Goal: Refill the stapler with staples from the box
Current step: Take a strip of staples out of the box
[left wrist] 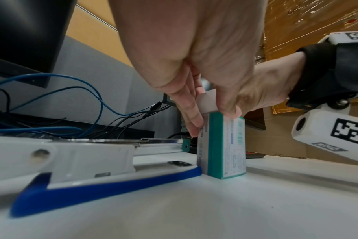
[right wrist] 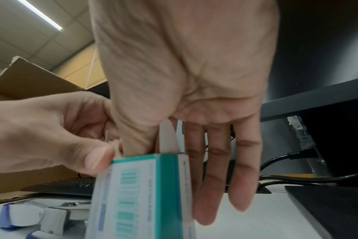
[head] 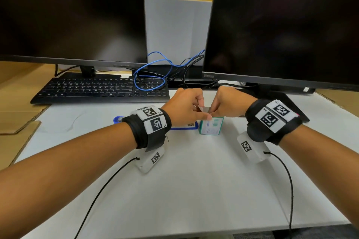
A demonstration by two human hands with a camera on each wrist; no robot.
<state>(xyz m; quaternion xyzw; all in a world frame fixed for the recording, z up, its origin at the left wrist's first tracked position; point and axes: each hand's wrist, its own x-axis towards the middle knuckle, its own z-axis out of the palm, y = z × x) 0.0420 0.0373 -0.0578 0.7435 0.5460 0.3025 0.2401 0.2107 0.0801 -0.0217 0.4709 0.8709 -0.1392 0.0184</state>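
A teal and white staple box (head: 211, 126) stands upright on the white desk top, its top flap (left wrist: 207, 101) raised. My left hand (head: 194, 110) pinches the box, thumb on the near top edge and fingers (left wrist: 192, 122) down its left face. My right hand (head: 216, 109) meets it from the right. Its thumb (right wrist: 137, 142) dips into the open top beside the flap, and its fingers (right wrist: 213, 186) lie straight down the far face. A blue and white stapler (left wrist: 82, 161) lies opened flat just left of the box, partly hidden behind my left wrist in the head view.
A black keyboard (head: 101, 89) and two dark monitors (head: 71, 13) (head: 287, 21) stand behind the hands, with blue and black cables (head: 151, 75) between them. A black monitor base (head: 287, 103) sits close to the right. Cardboard (head: 19, 122) borders the white surface (head: 194, 180) on the left.
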